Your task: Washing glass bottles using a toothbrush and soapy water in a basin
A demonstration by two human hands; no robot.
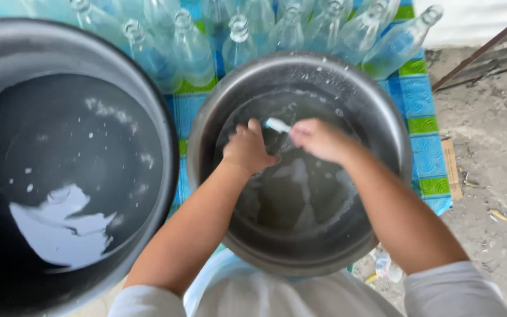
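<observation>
Seen from above, looking down over two bare forearms.

At left, largest: a dark round tub (60, 170), holding water with pale flecks of foam on the surface. Touching or nearly touching its rim at right: a grey metal basin (382, 126), smaller, also holding water, foam flecks on its inner wall. Beneath both: a woven mat (421, 97) of blue and green squares, laid on bare grey concrete ground (494, 152).

Along the top edge, beyond both vessels: a row of clear glass bottles (192, 50) lying on the mat, necks pointing roughly toward the viewer, well apart from the hands.

Inside the basin, just above the water, both hands close together near the middle. Left hand (246, 148) curled shut, fingers folded around something mostly hidden in the grip; impossible to tell what. Right hand (319, 140) also closed, gripping a thin brush handle (277, 125), white and pale blue. Handle's long axis running left to right, tilted slightly, free end pointing toward the left hand and almost touching its fingers. Brush head hidden within or below the right hand.

White sleeves (450, 287) at the bottom edge, pushed up past the elbows.
</observation>
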